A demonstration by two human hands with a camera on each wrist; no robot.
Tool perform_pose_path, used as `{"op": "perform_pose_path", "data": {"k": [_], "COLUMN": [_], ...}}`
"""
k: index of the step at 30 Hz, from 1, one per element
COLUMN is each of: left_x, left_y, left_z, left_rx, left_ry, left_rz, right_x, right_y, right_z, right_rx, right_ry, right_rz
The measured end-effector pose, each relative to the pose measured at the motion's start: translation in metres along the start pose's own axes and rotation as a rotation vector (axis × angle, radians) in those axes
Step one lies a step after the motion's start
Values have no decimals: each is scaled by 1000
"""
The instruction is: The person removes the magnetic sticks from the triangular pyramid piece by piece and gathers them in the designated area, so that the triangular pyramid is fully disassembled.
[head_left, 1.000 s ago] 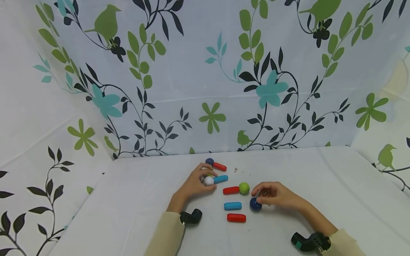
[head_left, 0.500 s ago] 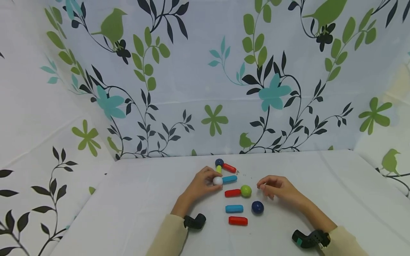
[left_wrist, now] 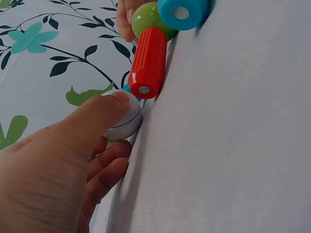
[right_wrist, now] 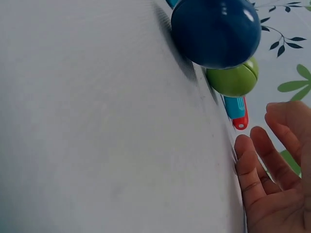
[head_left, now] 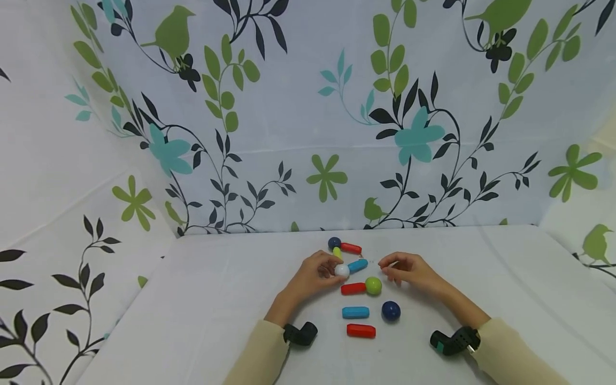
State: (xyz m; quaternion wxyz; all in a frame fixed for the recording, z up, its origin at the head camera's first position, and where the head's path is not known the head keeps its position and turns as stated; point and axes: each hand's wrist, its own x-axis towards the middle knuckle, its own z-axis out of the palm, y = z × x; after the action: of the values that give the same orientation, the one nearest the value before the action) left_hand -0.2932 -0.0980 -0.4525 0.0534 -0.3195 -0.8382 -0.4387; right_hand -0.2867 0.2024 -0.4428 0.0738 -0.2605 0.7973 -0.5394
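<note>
Sleeves (head_left: 262, 350): two beige cuffs are reaching in from the near side, a black wrist camera (head_left: 300, 334) sitting at each.
Near red rod (head_left: 361, 330): it is lying crosswise just before the near blue rod (head_left: 355, 312), both loose, perhaps placed there for easy reach.
Navy ball (head_left: 391, 310): it is sitting right of that blue rod, apart from it, untouched.
Middle red rod (head_left: 353, 289): it is touching the green ball (head_left: 373, 285); a metallic disc (left_wrist: 144, 90) on its bare end is suggesting a magnetic hold.
Right hand (head_left: 415, 271): it is waiting beyond the green ball, fingers loosely bent, thumb apart, gripping nothing.
Left hand (head_left: 312, 274): it is pinching the white ball (head_left: 342, 271) between thumb and fingers, probably steadying it where the far blue rod (head_left: 358, 266) is meeting it.
Yellow-green rod (head_left: 337, 252): it is running to the far dark blue ball (head_left: 334, 243), which the far red rod (head_left: 351, 248) is touching; fingers are hiding its near end.
Table (head_left: 192, 310): white cloth is covering it.
Backdrop (head_left: 269, 107): fabric printed with leaves and birds is hanging behind.
</note>
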Motion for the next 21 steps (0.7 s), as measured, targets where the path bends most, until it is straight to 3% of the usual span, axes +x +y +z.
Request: {"op": "perform_pose_path", "data": {"k": [7,21], "left_x": [1,-1], "left_y": [0,1], "left_z": [1,-1], "left_rx": [-15,-15], "left_ry": [-67,-125], "left_rz": [-15,-42], "right_x": [12,26], "right_y": [-2,-3], "right_z": [5,13], "right_rx": [-65,-126], "right_ry": [-7,-79], "right_rz": [15,-7]}}
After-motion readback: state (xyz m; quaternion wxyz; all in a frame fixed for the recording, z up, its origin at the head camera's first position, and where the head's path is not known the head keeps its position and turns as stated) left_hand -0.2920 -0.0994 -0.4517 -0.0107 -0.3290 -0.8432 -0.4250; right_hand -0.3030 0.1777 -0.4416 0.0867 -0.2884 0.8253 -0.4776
